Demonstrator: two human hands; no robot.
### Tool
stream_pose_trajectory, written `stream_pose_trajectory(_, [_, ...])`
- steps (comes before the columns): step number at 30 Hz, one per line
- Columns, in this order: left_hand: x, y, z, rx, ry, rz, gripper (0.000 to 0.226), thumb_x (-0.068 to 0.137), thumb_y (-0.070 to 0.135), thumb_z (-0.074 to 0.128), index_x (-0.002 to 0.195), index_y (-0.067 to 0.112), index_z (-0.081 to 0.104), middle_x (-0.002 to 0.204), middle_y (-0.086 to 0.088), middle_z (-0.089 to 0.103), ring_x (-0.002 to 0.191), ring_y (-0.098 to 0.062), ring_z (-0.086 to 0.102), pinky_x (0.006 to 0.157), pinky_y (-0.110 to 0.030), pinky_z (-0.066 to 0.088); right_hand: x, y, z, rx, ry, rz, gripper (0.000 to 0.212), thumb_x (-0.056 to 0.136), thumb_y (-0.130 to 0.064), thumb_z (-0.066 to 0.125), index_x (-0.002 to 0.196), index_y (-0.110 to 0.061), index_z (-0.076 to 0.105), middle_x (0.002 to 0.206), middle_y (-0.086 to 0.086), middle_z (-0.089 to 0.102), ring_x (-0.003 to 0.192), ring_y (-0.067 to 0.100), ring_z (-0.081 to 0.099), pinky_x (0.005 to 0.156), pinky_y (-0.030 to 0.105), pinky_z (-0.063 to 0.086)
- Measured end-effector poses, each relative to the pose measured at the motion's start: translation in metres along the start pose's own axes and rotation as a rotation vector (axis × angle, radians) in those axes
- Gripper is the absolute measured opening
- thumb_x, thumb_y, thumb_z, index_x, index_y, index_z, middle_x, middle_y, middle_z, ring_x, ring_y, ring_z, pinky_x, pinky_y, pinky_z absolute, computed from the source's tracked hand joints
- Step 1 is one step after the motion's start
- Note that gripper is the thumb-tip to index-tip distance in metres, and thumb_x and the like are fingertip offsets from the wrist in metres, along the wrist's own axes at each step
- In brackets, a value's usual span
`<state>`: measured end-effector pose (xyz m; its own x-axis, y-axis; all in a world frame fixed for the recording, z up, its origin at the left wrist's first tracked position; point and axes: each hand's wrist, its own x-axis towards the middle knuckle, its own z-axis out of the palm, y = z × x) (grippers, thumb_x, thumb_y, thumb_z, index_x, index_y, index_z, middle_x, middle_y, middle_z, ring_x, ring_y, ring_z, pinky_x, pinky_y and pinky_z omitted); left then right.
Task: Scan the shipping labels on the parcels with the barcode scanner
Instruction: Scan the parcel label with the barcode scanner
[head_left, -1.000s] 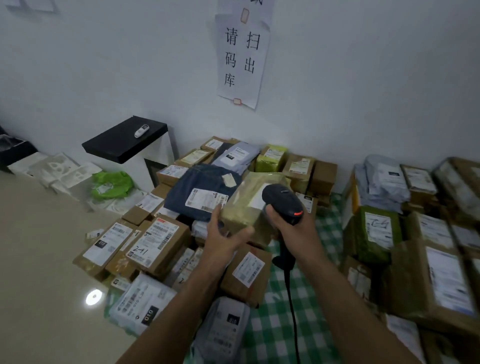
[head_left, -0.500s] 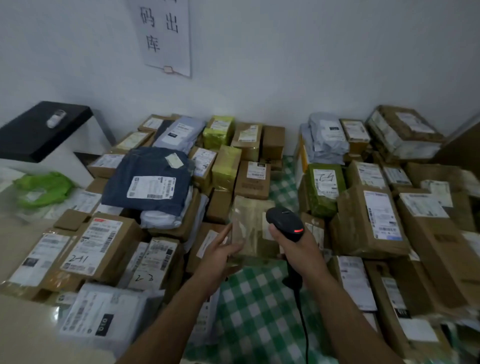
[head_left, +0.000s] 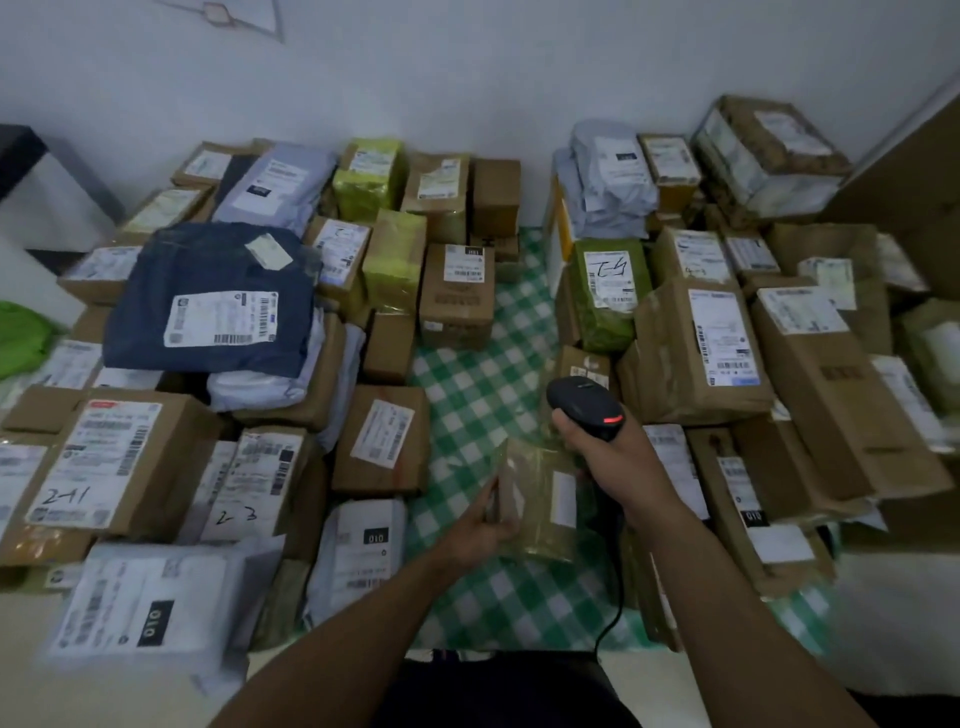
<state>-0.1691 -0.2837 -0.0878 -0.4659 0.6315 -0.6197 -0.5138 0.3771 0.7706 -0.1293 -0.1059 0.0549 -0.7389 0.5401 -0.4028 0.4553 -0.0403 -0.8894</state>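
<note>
holding a tape-wrapped parcel (head_left: 537, 493) by its left edge, the left hand (head_left: 480, 527) has brought it low and close to the body. it now hangs over the green checked cloth (head_left: 483, 395). half a second ago the parcel was farther out, in front of the scanner, with the left fingers spread along its side. a second ago it was over by the blue bag (head_left: 208, 291) on the left pile. blur hides how each finger lies now, but the hand clearly closes on the parcel's edge. a white label (head_left: 562, 499) shows on the parcel's top face.

the right hand (head_left: 610, 454) stays wrapped tight round the handle of the black scanner (head_left: 582, 405), as before. the scanner's head sits just past the parcel's far edge, with a small red light lit on its side. its cable (head_left: 615, 597) drops down between the forearms.

the view has tipped downward since the earlier frames. only the bottom corner of the wall sign (head_left: 244, 15) is left at the top, and the black table (head_left: 15, 150) has slid to the far left edge. labelled boxes and bags lie in heaps on both sides of the cloth, among them a green parcel (head_left: 608, 291) on the right with handwriting on its label.
</note>
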Motion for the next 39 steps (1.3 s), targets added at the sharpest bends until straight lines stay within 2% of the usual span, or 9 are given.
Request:
stream_pose_trajectory(4, [0.014, 0.001, 0.015, 0.149, 0.058, 0.026, 0.064, 0.1, 0.005, 0.062, 0.146, 0.04, 0.034, 0.133, 0.009, 0.057, 0.109, -0.005, 0.06, 0.08, -0.011, 0.053, 0.004, 0.005, -0.002, 0.004, -0.019, 0.04, 0.03, 0.089, -0.038, 0.08, 0.107, -0.049, 0.058, 0.113, -0.014, 0.069, 0.104, 0.015, 0.068, 0.069, 0.028, 0.055])
stream_pose_trajectory(7, [0.028, 0.005, 0.023, 0.234, 0.142, 0.1, 0.037, 0.101, 0.025, 0.065, 0.137, 0.03, 0.06, 0.129, 0.006, 0.069, 0.113, -0.011, 0.067, 0.1, -0.034, 0.055, 0.005, 0.006, -0.003, -0.015, -0.026, 0.055, 0.037, 0.086, -0.044, 0.081, 0.117, -0.046, 0.061, 0.119, -0.012, 0.07, 0.105, 0.014, 0.069, 0.07, 0.03, 0.056])
stream_pose_trajectory(11, [0.052, -0.006, 0.019, 0.366, 0.081, 0.222, 0.023, 0.102, 0.005, 0.059, 0.116, 0.018, 0.073, 0.113, -0.004, 0.073, 0.105, -0.02, 0.07, 0.095, -0.036, 0.057, 0.008, 0.009, 0.004, -0.056, -0.024, 0.066, 0.052, 0.084, -0.046, 0.083, 0.131, -0.036, 0.062, 0.111, -0.01, 0.074, 0.099, 0.016, 0.073, 0.069, 0.032, 0.06])
stream_pose_trajectory(14, [0.047, 0.003, -0.011, 0.401, 0.291, 0.241, 0.026, 0.105, 0.008, 0.048, 0.104, 0.015, 0.073, 0.099, -0.012, 0.069, 0.08, -0.015, 0.069, 0.075, -0.027, 0.057, 0.009, 0.006, 0.015, -0.061, -0.083, 0.069, 0.042, 0.086, -0.041, 0.082, 0.123, -0.04, 0.062, 0.109, -0.013, 0.072, 0.098, 0.014, 0.072, 0.076, 0.035, 0.062])
stream_pose_trajectory(17, [0.025, 0.023, -0.053, 0.476, 0.593, 0.237, 0.026, 0.103, 0.01, 0.052, 0.127, 0.009, 0.065, 0.123, -0.009, 0.066, 0.11, -0.018, 0.06, 0.099, -0.032, 0.047, 0.015, 0.003, 0.029, -0.118, -0.159, 0.073, 0.029, 0.089, -0.039, 0.081, 0.111, -0.041, 0.062, 0.101, -0.013, 0.072, 0.095, 0.014, 0.072, 0.085, 0.044, 0.063])
stream_pose_trajectory(20, [0.005, 0.027, -0.092, 0.45, 0.881, 0.249, 0.026, 0.102, 0.01, 0.057, 0.127, 0.006, 0.062, 0.13, -0.012, 0.059, 0.123, -0.027, 0.054, 0.107, -0.034, 0.038, 0.023, -0.001, 0.048, -0.182, -0.225, 0.066, 0.031, 0.088, -0.042, 0.08, 0.115, -0.036, 0.065, 0.1, -0.009, 0.074, 0.093, 0.015, 0.073, 0.084, 0.045, 0.062])
stream_pose_trajectory(28, [0.019, -0.014, -0.118, 0.462, 0.949, 0.011, 0.081, 0.089, 0.033, 0.073, 0.155, 0.012, 0.031, 0.153, -0.015, 0.035, 0.139, -0.033, 0.041, 0.116, -0.045, 0.038, 0.044, -0.007, 0.084, -0.183, -0.357, 0.061, 0.045, 0.088, -0.044, 0.08, 0.127, -0.036, 0.059, 0.106, -0.017, 0.073, 0.086, 0.005, 0.075, 0.066, 0.025, 0.057])
stream_pose_trajectory(35, [0.025, -0.008, -0.117, 0.557, 0.937, -0.163, 0.133, 0.065, 0.063, 0.083, 0.161, 0.011, 0.008, 0.162, -0.014, 0.028, 0.148, -0.034, 0.031, 0.12, -0.046, 0.028, 0.061, -0.003, 0.096, -0.234, -0.424, 0.081, 0.033, 0.088, -0.042, 0.08, 0.115, -0.043, 0.06, 0.107, -0.016, 0.073, 0.089, 0.009, 0.076, 0.07, 0.03, 0.059])
stream_pose_trajectory(39, [0.032, -0.007, -0.11, 0.552, 0.851, -0.263, 0.135, 0.055, 0.074, 0.08, 0.158, 0.017, 0.013, 0.158, -0.01, 0.034, 0.146, -0.03, 0.035, 0.118, -0.043, 0.033, 0.071, 0.0, 0.1, -0.263, -0.438, 0.097, 0.027, 0.089, -0.042, 0.08, 0.104, -0.047, 0.059, 0.105, -0.016, 0.073, 0.088, 0.01, 0.076, 0.072, 0.031, 0.059])
